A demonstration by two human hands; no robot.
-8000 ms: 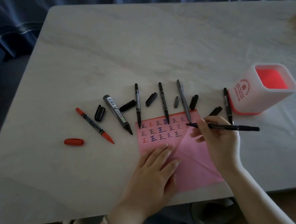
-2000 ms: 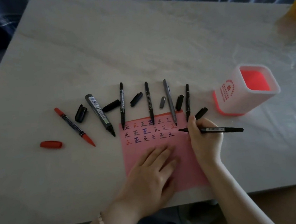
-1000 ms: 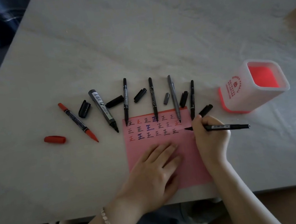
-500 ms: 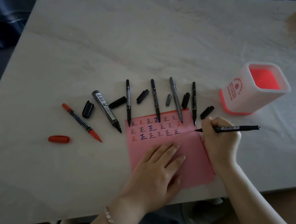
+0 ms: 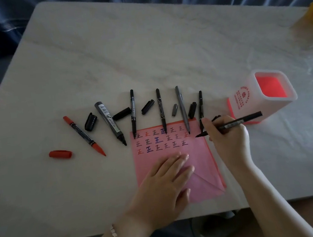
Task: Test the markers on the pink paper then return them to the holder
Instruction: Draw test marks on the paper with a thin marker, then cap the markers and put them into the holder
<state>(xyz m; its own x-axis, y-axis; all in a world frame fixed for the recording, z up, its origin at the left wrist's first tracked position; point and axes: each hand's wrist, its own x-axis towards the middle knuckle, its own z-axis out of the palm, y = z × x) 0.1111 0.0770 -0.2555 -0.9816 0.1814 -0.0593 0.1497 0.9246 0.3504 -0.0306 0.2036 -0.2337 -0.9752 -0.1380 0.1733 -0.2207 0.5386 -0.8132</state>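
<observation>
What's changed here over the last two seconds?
The right hand, gripping the black marker, has tilted it: its rear end, level before, now slants toward the holder, and the tip sits nearer the right edge of the pink paper. The left hand stays flat on the paper; the loose markers and holder have not moved.

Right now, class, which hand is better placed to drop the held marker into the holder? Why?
The right hand: it grips the marker beside the holder; the left hand presses the pink paper.
</observation>
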